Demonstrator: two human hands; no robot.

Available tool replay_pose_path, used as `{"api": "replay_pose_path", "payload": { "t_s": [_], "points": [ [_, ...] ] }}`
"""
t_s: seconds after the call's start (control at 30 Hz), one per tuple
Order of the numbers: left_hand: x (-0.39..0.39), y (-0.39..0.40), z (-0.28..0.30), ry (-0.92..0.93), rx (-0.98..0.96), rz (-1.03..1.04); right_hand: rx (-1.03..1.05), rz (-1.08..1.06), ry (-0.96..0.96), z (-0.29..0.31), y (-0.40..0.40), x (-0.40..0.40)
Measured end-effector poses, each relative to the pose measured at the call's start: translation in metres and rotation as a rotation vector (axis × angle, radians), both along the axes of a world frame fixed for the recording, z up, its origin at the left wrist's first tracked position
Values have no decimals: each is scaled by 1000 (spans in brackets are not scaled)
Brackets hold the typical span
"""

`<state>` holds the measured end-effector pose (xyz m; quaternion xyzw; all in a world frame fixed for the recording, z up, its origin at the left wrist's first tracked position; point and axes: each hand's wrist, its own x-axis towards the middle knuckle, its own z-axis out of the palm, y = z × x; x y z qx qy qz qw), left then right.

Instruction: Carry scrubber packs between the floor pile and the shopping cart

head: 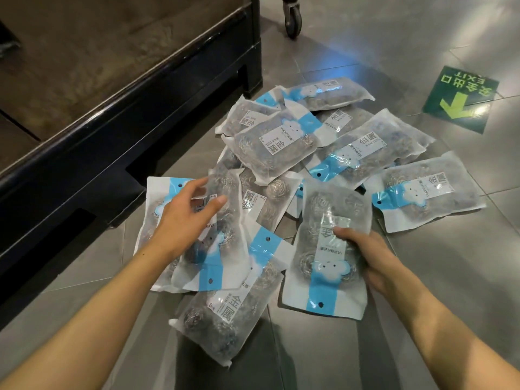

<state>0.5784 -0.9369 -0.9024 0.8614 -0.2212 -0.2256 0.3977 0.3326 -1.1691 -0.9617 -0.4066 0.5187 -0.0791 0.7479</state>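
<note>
Right hand (pixel 363 257) fingers clamp one scourer pack (pixel 329 249), left hand (pixel 185 220) loosely pinches another pack (pixel 216 226) beside it; slick film may slip.

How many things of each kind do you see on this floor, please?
Scourer packs: about 12; the pile hides some
Green floor sign: 1
Wheel: 1
Total: about 14
</note>
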Motion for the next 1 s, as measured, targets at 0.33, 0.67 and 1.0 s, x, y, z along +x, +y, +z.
{"api": "replay_pose_path", "payload": {
  "t_s": [0.33,0.67,1.0],
  "points": [
    [13,8,-23,217,72,266,-17,-7,-259,52,-16,1],
    [16,-7,-42,579,17,415,-72,59,-302,75,-6,13],
    [-16,-4,-5,618,-224,277,-157,116,-274,91,5,13]
  ]
}}
